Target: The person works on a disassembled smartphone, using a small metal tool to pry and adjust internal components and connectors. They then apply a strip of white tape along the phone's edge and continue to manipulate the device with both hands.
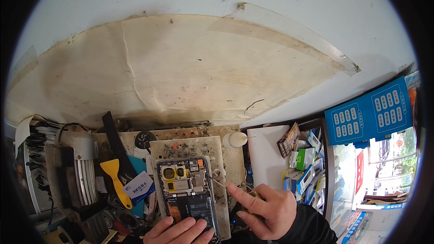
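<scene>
An opened smartphone (197, 183) lies with its back cover off, showing the circuit board, camera modules and dark battery. My left hand (181, 231) is closed over the lower end of the phone, fingers lying across the battery. Between the thumb and fingers of my right hand (266, 208) is a slim screwdriver (219, 183); its handle is mostly hidden in the grip. The thin metal shaft points left, its tip at the phone's upper right edge. Beneath the phone is a stained, pale work board (218, 156).
Left of the board lie a yellow scraper (115, 183) and a white-and-blue card (138, 186). A white bottle (236, 139) stands behind it. Small boxes (305, 159) are heaped on the right, near a white sheet (266, 156). A stained wall sheet (172, 63) rises behind.
</scene>
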The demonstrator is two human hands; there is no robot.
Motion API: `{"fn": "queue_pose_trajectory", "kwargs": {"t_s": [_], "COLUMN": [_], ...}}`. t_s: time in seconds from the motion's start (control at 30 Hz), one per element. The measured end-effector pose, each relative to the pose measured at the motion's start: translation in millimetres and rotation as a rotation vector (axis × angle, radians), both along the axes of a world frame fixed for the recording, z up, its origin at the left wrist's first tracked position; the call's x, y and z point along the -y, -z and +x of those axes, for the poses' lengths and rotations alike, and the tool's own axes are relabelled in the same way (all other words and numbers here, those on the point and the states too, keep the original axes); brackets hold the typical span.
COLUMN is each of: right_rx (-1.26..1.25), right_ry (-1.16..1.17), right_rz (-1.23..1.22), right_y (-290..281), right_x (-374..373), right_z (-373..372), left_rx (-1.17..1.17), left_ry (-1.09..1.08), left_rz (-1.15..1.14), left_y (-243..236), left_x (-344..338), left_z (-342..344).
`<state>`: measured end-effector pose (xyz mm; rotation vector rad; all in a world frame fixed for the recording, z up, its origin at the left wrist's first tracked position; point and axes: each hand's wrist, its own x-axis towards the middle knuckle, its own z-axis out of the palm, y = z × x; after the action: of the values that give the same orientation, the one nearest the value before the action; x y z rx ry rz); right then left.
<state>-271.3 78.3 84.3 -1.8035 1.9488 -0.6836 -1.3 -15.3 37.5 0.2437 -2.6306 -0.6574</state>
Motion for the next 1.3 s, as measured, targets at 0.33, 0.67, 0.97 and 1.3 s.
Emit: {"fn": "queue_pose_trajectory", "kwargs": {"t_s": [0.33,0.67,0.97,1.3], "right_rx": [0.028,0.062,0.066,0.060], "right_ry": [-0.009,-0.026,0.017,0.011], "right_rz": [0.002,0.020,-0.003,-0.002], "right_y": [0.9,-1.0,2.3,2.6], "right_x": [-3.8,-6.3,-3.9,-6.6], "right_z": [0.1,1.1,4.0,2.2], "left_rx": [0.029,0.026,0.017,0.022], "left_ry": [0.009,0.010,-0.001,0.001], "left_rz": [-0.003,-0.011,-0.017,-0.020], "left_y": [-2.7,-2.5,-1.7,-0.9], "left_x": [0.6,0.6,0.0,-0.6], "left_z": [0.6,0.2,-0.1,0.0]}}
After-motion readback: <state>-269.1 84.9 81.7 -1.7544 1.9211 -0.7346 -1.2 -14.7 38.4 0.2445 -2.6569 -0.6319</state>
